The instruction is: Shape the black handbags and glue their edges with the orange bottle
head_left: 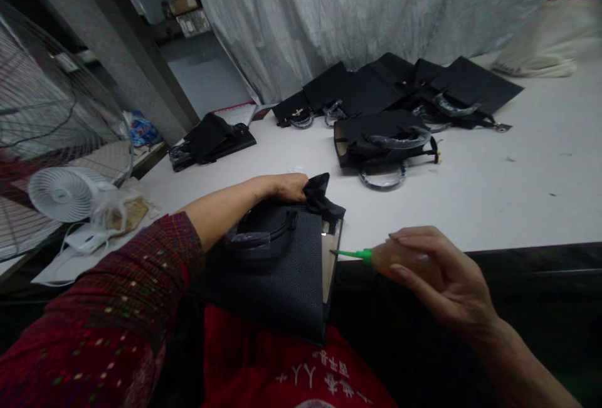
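Note:
A black handbag leans at the table's front edge, its beige inner side showing at the right end. My left hand reaches over the bag's top and is closed on a black flap of it. Its fingers are partly hidden. Plastic film wraps the bag's handle. In my right hand is a squeeze bottle of amber liquid. The bottle's green nozzle points left, its dark tip over the bag's beige opening; whether it touches cannot be made out.
Another black handbag lies behind on the white table. More black bag pieces are piled along the grey curtain, and one bag lies at left. A small white fan and a cloth sack stand at the sides.

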The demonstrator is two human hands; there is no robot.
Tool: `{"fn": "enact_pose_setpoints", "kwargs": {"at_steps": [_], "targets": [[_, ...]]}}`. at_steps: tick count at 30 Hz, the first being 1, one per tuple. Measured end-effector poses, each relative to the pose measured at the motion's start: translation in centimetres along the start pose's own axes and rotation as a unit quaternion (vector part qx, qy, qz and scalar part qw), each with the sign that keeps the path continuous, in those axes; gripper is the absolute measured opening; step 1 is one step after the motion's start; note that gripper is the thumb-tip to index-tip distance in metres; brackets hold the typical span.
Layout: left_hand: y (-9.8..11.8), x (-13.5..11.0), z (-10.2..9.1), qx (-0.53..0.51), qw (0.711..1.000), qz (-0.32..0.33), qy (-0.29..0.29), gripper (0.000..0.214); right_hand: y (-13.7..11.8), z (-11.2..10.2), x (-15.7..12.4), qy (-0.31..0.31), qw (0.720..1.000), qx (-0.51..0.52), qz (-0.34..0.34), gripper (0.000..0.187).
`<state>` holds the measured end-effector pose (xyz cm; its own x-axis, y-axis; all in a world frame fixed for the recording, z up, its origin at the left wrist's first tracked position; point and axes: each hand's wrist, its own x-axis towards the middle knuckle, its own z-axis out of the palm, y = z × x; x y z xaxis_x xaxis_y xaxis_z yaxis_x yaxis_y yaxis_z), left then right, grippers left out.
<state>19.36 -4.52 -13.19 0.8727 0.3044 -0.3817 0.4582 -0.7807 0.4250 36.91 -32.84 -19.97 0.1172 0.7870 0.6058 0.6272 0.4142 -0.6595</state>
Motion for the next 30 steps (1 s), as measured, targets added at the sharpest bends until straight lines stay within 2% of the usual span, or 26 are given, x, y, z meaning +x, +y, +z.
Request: {"fn": "enact_pose_setpoints", "kwargs": {"at_steps": [2,5,9,12,17,21,25,30], "targets": [[-0.1,0.0,0.0,0.005,1.0,0.002,-0.001,0.01,0.1,0.0,-0.1,-0.009,1.0,-0.008,-0.006,0.034],[-0.4,0.1,0.1,-0.006,1.0,-0.001,-0.004,0.013,-0.3,0.1,-0.8,-0.058,0.998,0.006,-0.027,0.033],[-0.4,0.2,0.2,-0.014,1.0,-0.015,-0.002,0.018,-1.4,0.2,-2.1,-0.066,0.997,0.006,-0.045,0.038],[-0.4,0.2,0.2,0.001,1.0,-0.026,-0.006,0.017,-1.9,0.1,-2.7,-0.1,0.993,0.009,-0.055,0.039],[-0.8,0.3,0.3,-0.007,1.0,0.014,-0.001,0.02,-1.7,0.2,-3.0,-0.047,0.998,0.012,-0.043,0.042],[-0.5,0.2,0.1,0.01,1.0,0.013,0.002,0.014,-1.9,0.4,-3.3,-0.113,0.993,0.015,-0.038,0.038],[0.3,-0.2,-0.1,0.008,1.0,-0.012,0.006,0.014,-2.1,0.5,-3.5,-0.077,0.996,0.008,-0.033,0.04],[0.3,-0.2,0.0,0.005,1.0,-0.001,0.007,0.013,-2.1,0.6,-3.4,-0.114,0.993,0.031,0.008,0.035]]}}
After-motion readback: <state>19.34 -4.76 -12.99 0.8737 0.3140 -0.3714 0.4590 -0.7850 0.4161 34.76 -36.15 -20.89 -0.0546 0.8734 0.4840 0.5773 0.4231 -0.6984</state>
